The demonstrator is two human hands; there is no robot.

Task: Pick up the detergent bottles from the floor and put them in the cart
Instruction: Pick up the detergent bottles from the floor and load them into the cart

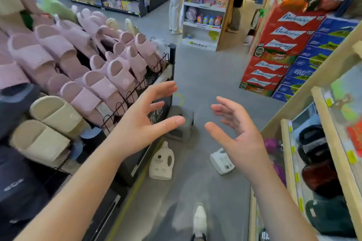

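Cream detergent bottle [161, 162] on the floor at the slipper rack's [125, 101] foot; white bottle [222, 161] lies askew near the shelf [286, 143]. Left grip [145, 121] and right grip [237, 137] are spread wide, empty, well above. Risk: slick plastic slipping from a one-handed hold; cart unseen.

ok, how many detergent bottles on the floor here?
2. A cream plastic detergent bottle by the black wire slipper rack, below the left hand; a white plastic bottle further right, partly behind the right hand. Others may be hidden.

Two detergent bottles [161, 162] beneath empty hands [141, 121].
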